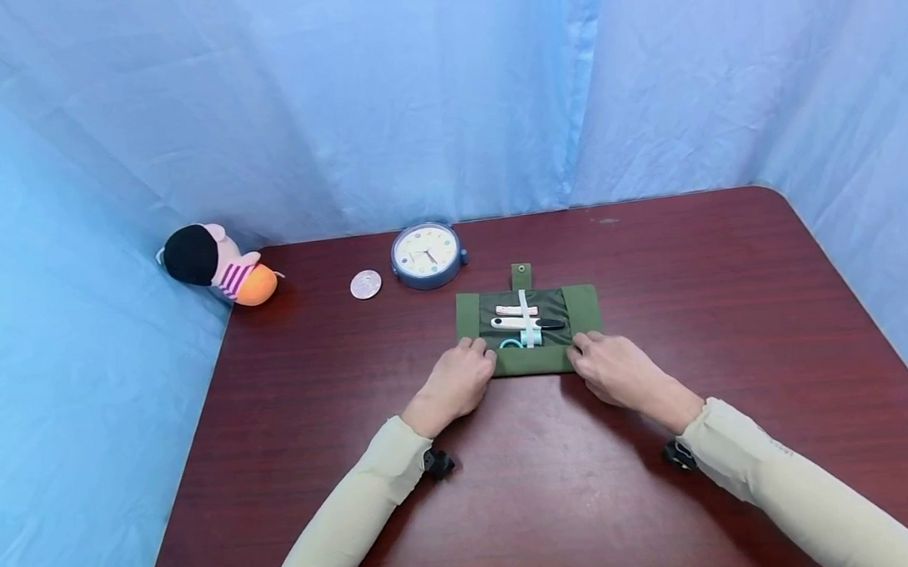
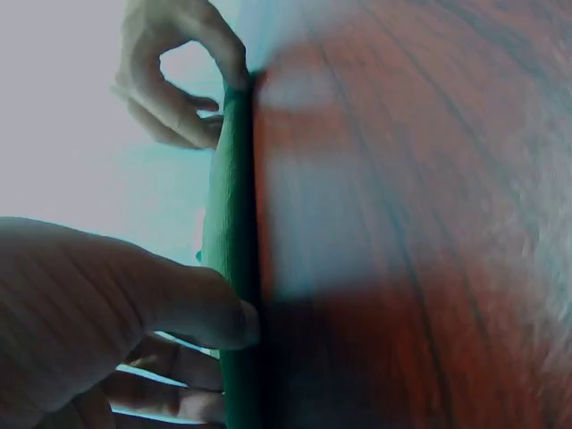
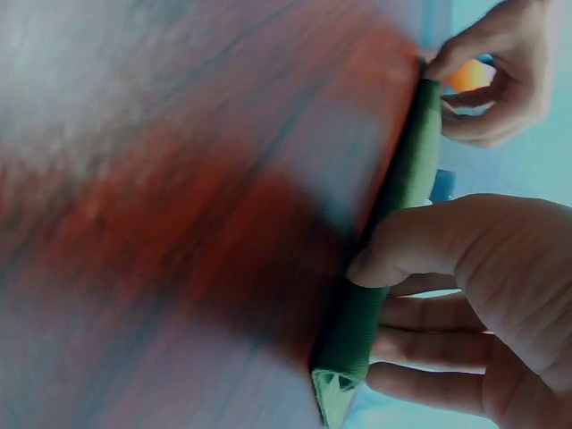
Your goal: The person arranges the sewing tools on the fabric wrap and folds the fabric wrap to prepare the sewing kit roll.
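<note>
A green fabric roll-up pouch (image 1: pixel 532 362) lies spread on the table, its near edge folded over into a flat roll. My left hand (image 1: pixel 460 373) pinches that fold near its left end, thumb on the near side and fingers over the top. Toward the right end my right hand (image 1: pixel 613 366) pinches the same fold. Inside, a pale strap crosses a white-and-black folding tool (image 1: pixel 526 323), a pinkish strip (image 1: pixel 517 310) and a light-blue ringed item (image 1: pixel 529 338), partly covered by the fold. The snap tab (image 1: pixel 521 275) points away from me.
Behind the pouch stands a round blue clock (image 1: pixel 426 255), with a pale round disc (image 1: pixel 366 284) to its left. A plush toy (image 1: pixel 224 265) sits at the table's far left corner. Blue curtains (image 1: pixel 418 101) hang along the table's back and sides.
</note>
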`<action>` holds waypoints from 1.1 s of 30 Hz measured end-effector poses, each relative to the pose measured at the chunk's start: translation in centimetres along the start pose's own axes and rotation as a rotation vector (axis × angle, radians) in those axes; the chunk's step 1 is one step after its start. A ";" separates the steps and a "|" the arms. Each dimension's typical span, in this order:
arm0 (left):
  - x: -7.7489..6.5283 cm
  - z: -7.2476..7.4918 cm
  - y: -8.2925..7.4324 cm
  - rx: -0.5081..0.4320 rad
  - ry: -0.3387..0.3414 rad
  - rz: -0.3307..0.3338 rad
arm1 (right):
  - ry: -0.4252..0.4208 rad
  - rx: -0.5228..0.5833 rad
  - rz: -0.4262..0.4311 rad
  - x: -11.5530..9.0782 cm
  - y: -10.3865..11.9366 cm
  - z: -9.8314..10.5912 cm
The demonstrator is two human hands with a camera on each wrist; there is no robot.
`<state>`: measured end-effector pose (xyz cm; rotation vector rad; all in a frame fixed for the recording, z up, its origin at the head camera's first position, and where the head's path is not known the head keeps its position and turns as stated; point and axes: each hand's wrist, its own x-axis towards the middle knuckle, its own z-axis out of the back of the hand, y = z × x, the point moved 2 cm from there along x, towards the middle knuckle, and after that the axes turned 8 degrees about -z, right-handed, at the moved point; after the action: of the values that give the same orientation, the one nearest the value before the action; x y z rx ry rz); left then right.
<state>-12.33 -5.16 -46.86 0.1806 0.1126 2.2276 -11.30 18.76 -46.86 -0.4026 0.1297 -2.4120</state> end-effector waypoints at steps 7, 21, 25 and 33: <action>0.2 -0.4 -0.7 0.079 -0.011 0.031 | -0.019 -0.061 0.009 0.6 0.2 -0.7; -0.1 -0.3 -0.8 -0.008 -0.023 0.057 | -0.026 0.036 0.035 0.4 -1.2 -1.1; -0.9 0.4 -0.5 -0.100 -0.016 0.049 | -0.055 0.070 0.081 -0.2 -1.2 -0.8; -2.5 2.1 0.0 -0.246 0.044 0.006 | -0.034 0.207 0.113 -1.2 -0.2 0.9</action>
<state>-10.42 -7.13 -44.98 -0.0022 -0.1378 2.2294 -10.29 19.70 -46.25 -0.3317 -0.1088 -2.2782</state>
